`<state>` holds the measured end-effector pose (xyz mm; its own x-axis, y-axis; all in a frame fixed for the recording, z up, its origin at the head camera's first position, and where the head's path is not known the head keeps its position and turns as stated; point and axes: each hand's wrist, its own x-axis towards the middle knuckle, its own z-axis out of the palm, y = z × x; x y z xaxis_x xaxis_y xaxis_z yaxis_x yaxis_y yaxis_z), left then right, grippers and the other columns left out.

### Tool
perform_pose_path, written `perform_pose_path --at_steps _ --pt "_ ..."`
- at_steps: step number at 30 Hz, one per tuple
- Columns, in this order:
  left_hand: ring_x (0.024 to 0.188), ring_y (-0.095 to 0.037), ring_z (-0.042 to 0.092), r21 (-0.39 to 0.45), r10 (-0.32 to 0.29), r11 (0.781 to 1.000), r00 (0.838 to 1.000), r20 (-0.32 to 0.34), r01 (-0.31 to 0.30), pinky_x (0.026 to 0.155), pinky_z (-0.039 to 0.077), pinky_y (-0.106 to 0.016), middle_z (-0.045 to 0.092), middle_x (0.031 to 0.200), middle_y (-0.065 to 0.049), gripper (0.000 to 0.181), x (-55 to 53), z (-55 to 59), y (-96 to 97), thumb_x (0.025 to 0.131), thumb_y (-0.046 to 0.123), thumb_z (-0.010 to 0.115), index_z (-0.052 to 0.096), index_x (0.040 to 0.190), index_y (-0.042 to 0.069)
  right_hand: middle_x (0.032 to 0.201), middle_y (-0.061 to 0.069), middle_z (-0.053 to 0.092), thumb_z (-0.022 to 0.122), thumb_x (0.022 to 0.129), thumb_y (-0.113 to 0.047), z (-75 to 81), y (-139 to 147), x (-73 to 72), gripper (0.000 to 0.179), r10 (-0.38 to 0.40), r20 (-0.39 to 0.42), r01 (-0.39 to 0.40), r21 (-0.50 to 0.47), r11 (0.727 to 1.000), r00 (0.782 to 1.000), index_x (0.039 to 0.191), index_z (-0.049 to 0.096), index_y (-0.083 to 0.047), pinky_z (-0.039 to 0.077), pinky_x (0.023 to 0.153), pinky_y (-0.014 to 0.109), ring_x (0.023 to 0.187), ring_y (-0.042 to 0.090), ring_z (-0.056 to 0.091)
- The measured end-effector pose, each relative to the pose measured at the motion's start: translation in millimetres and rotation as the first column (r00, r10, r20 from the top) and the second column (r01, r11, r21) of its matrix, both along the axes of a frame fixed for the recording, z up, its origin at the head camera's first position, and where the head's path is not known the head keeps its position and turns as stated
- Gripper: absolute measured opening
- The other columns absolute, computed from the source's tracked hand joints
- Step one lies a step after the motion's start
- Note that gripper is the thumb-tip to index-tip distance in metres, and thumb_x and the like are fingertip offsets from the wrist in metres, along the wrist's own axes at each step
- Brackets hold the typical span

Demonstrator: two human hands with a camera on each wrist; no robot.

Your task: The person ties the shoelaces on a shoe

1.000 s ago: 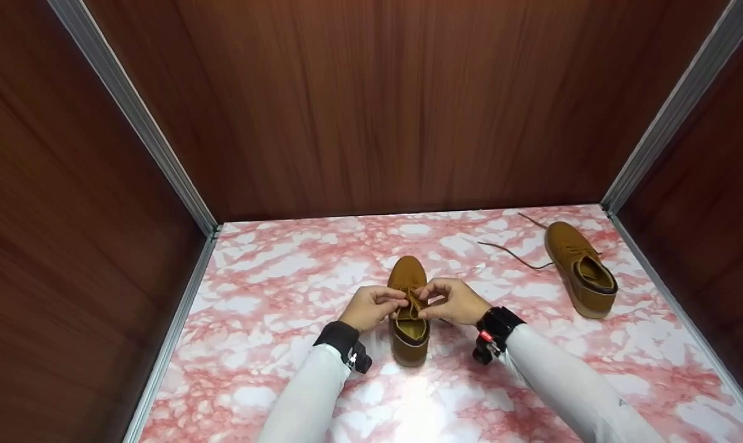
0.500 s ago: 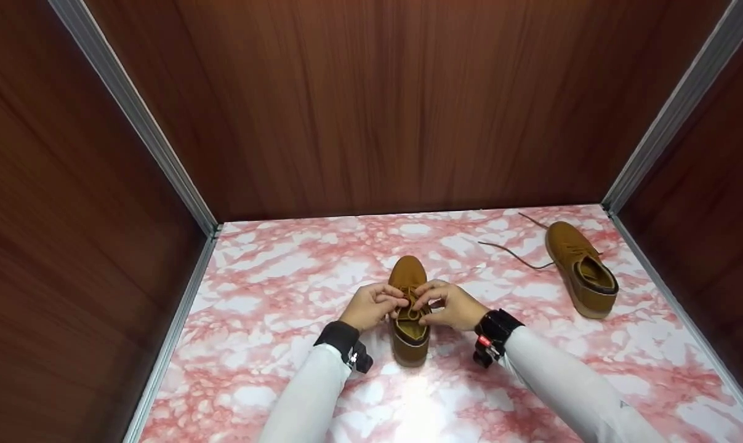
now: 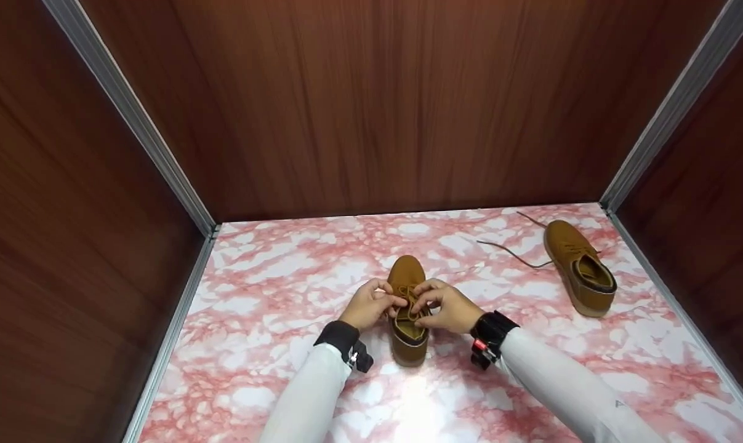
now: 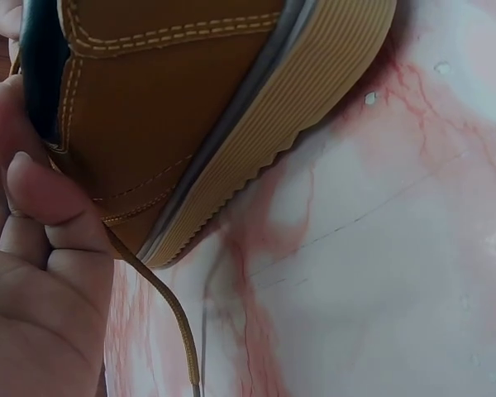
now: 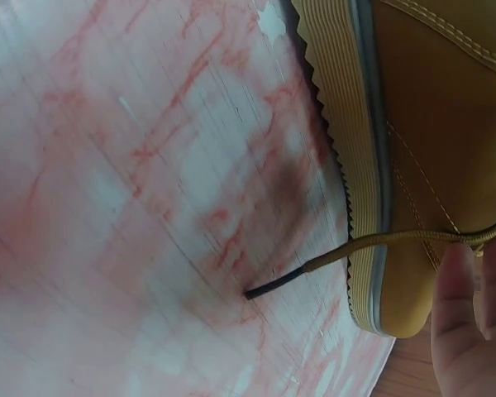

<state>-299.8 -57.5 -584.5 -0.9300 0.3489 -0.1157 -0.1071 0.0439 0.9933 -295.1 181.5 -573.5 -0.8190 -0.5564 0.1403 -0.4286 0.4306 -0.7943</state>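
Note:
A tan lace-up shoe (image 3: 407, 271) stands in the middle of the table, toe pointing away. Over its laced opening, the left hand (image 3: 366, 306) pinches the shoelace from the left side. Facing it, the right hand (image 3: 450, 309) has thumb and fingers curled on a loop of the same lace. From the left fingers, a loose lace end (image 4: 178, 318) hangs down beside the sole in the left wrist view. In the right wrist view another lace end (image 5: 347, 250) with a dark tip sticks out past the sole, by the right fingertips. The fingers partly hide the knot.
A second tan shoe (image 3: 577, 264) stands at the back right, its long untied lace (image 3: 511, 252) trailing left over the pink-and-white marbled table (image 3: 273, 369). Dark wood panels (image 3: 371, 111) with grey metal corner strips enclose the back and sides.
The right fingers have shifted slightly left and closed in on the lace loop, which has changed shape over the opening. The left hand stays nearly in place, and both shoes stand where they were.

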Motion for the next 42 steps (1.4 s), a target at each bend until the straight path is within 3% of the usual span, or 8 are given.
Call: perform_pose_path --at_steps 3,9,17,22,29,42 --pt "0.061 -0.006 0.063 0.010 0.016 1.000 0.999 0.031 -0.017 0.062 0.050 -0.027 0.081 0.100 -0.015 0.019 -1.1 -0.2 0.7 0.098 0.005 0.059 0.051 0.115 0.001 0.130 0.014 0.063 0.091 0.080 -0.016 -1.2 -1.6 0.6 0.016 -0.022 -0.002 0.022 -0.011 1.000 1.000 0.092 0.081 -0.016 0.057 0.099 0.052 0.124 0.032 0.060" --pt "0.062 -0.007 0.063 0.012 0.032 0.999 0.996 0.079 -0.033 0.065 0.049 -0.029 0.081 0.095 -0.011 0.017 -1.9 1.0 1.8 0.104 0.006 0.049 0.052 0.120 0.003 0.130 0.015 0.065 0.086 0.085 -0.013 -2.9 -2.6 1.9 0.007 -0.021 -0.008 0.021 -0.033 0.999 1.000 0.089 0.080 -0.015 0.059 0.099 0.048 0.123 0.035 0.062" --pt "0.062 -0.008 0.061 0.018 0.041 0.999 0.992 0.119 -0.044 0.063 0.047 -0.028 0.079 0.088 -0.001 0.019 -2.1 2.2 3.6 0.107 0.007 0.044 0.052 0.124 0.002 0.132 0.013 0.063 0.088 0.084 -0.018 -0.9 -2.3 2.5 0.009 0.028 -0.074 -0.025 0.050 0.998 0.997 0.093 0.084 -0.017 0.050 0.108 0.038 0.125 0.031 0.059" --pt "0.062 -0.007 0.060 0.007 0.039 0.999 0.993 0.111 -0.040 0.064 0.048 -0.028 0.078 0.088 -0.001 0.019 -2.4 2.5 4.6 0.107 0.007 0.044 0.055 0.122 0.002 0.135 0.012 0.059 0.088 0.083 -0.019 -0.4 -1.3 2.7 0.009 0.030 -0.053 -0.027 0.070 0.997 0.998 0.083 0.079 -0.018 0.046 0.112 0.041 0.130 0.031 0.055" --pt "0.061 -0.006 0.060 -0.026 0.045 0.999 0.996 0.075 -0.043 0.060 0.047 -0.025 0.079 0.088 -0.002 0.019 -2.5 4.1 6.7 0.108 0.017 0.052 0.060 0.117 0.002 0.133 0.011 0.058 0.091 0.080 -0.020 3.0 -4.0 3.2 0.018 -0.008 -0.006 0.009 0.069 0.998 1.000 0.075 0.073 -0.018 0.047 0.103 0.033 0.129 0.028 0.054" --pt "0.057 -0.006 0.056 -0.120 0.107 0.987 0.994 0.016 -0.104 0.056 0.045 -0.024 0.075 0.078 0.003 0.025 -2.8 6.0 13.3 0.103 0.027 0.066 0.071 0.096 0.003 0.135 0.012 0.061 0.081 0.086 -0.010 0.9 -1.7 1.2 0.013 -0.007 0.014 0.007 0.040 0.999 1.000 0.077 0.075 -0.016 0.052 0.102 0.032 0.132 0.031 0.056"
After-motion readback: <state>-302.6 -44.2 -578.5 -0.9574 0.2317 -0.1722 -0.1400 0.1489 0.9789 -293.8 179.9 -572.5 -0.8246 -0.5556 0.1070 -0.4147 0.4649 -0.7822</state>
